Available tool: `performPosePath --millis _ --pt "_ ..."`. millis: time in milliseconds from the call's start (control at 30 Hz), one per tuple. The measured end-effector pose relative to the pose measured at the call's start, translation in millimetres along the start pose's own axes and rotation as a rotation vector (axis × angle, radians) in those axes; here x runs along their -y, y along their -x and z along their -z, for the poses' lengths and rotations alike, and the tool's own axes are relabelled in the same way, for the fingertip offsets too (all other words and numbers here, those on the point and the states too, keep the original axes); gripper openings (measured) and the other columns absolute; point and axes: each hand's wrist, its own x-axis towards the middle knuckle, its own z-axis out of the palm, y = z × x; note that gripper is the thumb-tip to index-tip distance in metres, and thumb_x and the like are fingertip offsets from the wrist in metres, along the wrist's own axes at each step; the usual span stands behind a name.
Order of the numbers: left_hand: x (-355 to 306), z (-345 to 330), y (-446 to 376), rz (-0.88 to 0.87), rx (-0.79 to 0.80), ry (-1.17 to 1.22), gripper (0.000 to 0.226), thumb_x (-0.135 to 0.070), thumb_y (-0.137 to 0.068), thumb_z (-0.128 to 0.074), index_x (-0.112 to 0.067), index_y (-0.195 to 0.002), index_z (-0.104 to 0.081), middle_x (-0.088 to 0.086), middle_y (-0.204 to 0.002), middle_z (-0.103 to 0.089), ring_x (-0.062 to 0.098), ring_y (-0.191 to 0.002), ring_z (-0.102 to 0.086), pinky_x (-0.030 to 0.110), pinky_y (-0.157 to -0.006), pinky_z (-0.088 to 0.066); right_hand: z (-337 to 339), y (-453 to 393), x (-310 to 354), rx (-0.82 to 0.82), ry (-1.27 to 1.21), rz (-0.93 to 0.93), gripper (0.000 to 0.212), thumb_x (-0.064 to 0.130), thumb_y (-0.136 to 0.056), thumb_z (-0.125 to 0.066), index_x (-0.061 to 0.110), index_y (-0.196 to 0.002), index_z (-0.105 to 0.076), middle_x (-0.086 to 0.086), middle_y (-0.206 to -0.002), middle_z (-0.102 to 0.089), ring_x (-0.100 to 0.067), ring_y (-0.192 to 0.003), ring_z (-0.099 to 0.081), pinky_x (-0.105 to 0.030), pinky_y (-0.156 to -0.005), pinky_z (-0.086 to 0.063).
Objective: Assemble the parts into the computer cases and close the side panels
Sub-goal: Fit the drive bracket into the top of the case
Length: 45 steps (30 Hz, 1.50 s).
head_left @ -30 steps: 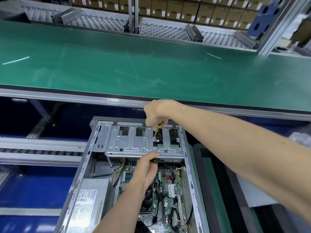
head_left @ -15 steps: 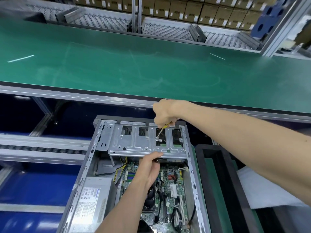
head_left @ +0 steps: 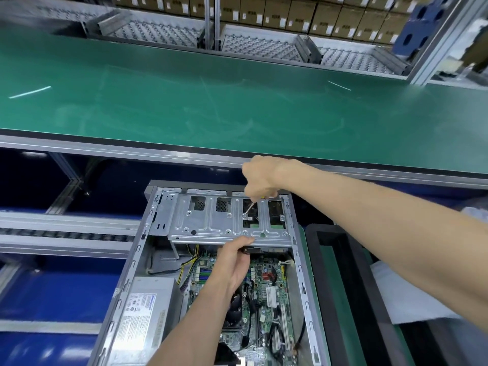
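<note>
An open grey computer case (head_left: 137, 262) lies in front of me, its side panel off. A silver drive cage (head_left: 211, 223) spans its far end. My right hand (head_left: 260, 180) grips a yellow-handled screwdriver (head_left: 249, 208) whose tip sits on a screw in the cage's top plate. My left hand (head_left: 236, 257) reaches under the cage's near edge, thumb on the plate, fingers holding a dark drive (head_left: 264, 250) beneath it. The motherboard (head_left: 266, 291) and a power supply (head_left: 148, 310) lie inside the case.
A wide green conveyor belt (head_left: 211, 101) runs across beyond the case, with metal roller trays (head_left: 258, 46) and stacked cardboard boxes (head_left: 290, 14) behind it. A black-rimmed tray (head_left: 314, 260) stands right of the case, white sheet (head_left: 396, 299) beside it. Blue frame and rails at left.
My view has shifted slightly, so the case sits a little further right in frame. Both hands stay at the drive cage, the screwdriver on the same screw.
</note>
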Motion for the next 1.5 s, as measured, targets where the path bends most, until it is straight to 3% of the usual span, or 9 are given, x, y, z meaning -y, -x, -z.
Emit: performPosePath --millis 200,367,500,667,833,1000,1133,1300,1500 --pt "0.4 0.9 -0.1 -0.018 0.043 -0.005 0.029 0.012 -0.087 -0.058 -0.009 -0.067 -0.065 0.006 -0.075 -0.065 0.019 -0.088 -0.06 0.029 -0.098 -0.039 -5.0 20.9 2.1 -0.21 0.571 0.435 0.042 0.008 -0.068 -0.066 0.018 -0.059 -0.026 0.0 -0.058 -0.032 -0.015 -0.047 -0.033 -0.024 -0.045 -0.02" --pt "0.7 1.3 -1.3 -0.019 0.057 0.015 0.024 0.012 -0.082 -0.06 -0.007 -0.068 -0.066 0.009 -0.077 -0.063 0.021 -0.083 -0.062 0.03 -0.085 -0.047 3.8 5.4 18.9 -0.294 0.789 0.515 0.026 0.004 -0.078 -0.063 0.016 -0.077 -0.04 0.001 -0.064 -0.027 -0.028 -0.066 -0.046 -0.033 -0.056 -0.033" --pt "1.4 3.1 -4.4 -0.017 0.044 0.006 0.017 0.009 -0.076 -0.065 -0.007 -0.071 -0.066 0.008 -0.08 -0.065 0.021 -0.094 -0.06 0.03 -0.097 -0.042 1.9 -1.5 27.5 -0.245 0.738 0.52 0.021 0.011 -0.078 -0.065 0.015 -0.08 -0.045 -0.002 -0.07 -0.039 -0.028 -0.069 -0.05 -0.033 -0.053 -0.037" --pt "1.8 6.5 -7.0 -0.006 0.068 0.023 0.014 0.007 -0.071 -0.068 -0.007 -0.074 -0.065 0.009 -0.081 -0.064 0.02 -0.085 -0.064 0.028 -0.08 -0.047 -2.4 -5.6 12.6 -0.226 0.449 0.307 0.022 0.016 -0.079 -0.065 0.014 -0.079 -0.043 -0.001 -0.068 -0.036 -0.019 -0.056 -0.041 -0.027 -0.044 -0.027" --pt "1.9 7.7 -7.2 -0.014 0.098 0.013 0.012 0.003 -0.065 -0.071 -0.008 -0.07 -0.067 0.009 -0.08 -0.064 0.021 -0.087 -0.064 0.033 -0.095 -0.046 -6.8 1.3 -6.2 -0.09 0.118 0.088 0.027 0.021 -0.081 -0.063 0.018 -0.067 -0.041 -0.004 -0.076 -0.043 -0.019 -0.06 -0.047 -0.026 -0.047 -0.032" --pt "2.9 3.9 -3.4 -0.034 0.098 0.031 0.015 0.004 -0.065 -0.07 -0.006 -0.075 -0.067 0.011 -0.086 -0.065 0.024 -0.096 -0.061 0.038 -0.11 -0.039 -11.8 21.6 5.2 -0.221 0.407 0.212 0.032 0.022 -0.077 -0.066 0.015 -0.069 -0.035 0.001 -0.066 -0.034 -0.016 -0.053 -0.037 -0.026 -0.048 -0.024" --pt "4.0 5.4 -6.0 -0.022 0.037 0.019 0.013 0.009 -0.079 -0.066 -0.003 -0.082 -0.067 0.012 -0.107 -0.066 0.02 -0.116 -0.056 0.035 -0.117 -0.024 -1.6 13.1 30.2 -0.261 0.645 0.396 0.028 0.019 -0.08 -0.069 0.017 -0.086 -0.042 0.003 -0.066 -0.028 -0.026 -0.069 -0.045 -0.033 -0.053 -0.027" --pt "4.6 8.1 -10.0 0.004 0.023 0.041 0.022 0.005 -0.07 -0.071 0.002 -0.092 -0.067 0.007 -0.101 -0.065 0.005 -0.095 -0.055 0.031 -0.11 -0.022 -0.6 1.8 36.9 -0.213 0.628 0.439 0.026 0.022 -0.081 -0.07 0.016 -0.084 -0.045 0.002 -0.068 -0.032 -0.024 -0.066 -0.049 -0.033 -0.051 -0.036" --pt "3.3 8.6 -10.4 0.004 0.016 0.015 0.024 0.004 -0.069 -0.072 -0.002 -0.092 -0.064 0.008 -0.094 -0.071 0.01 -0.092 -0.066 0.03 -0.101 -0.029 2.7 -6.0 36.6 -0.2 0.482 0.335 0.023 0.019 -0.083 -0.067 0.016 -0.086 -0.044 0.002 -0.073 -0.039 -0.021 -0.067 -0.049 -0.032 -0.052 -0.039"
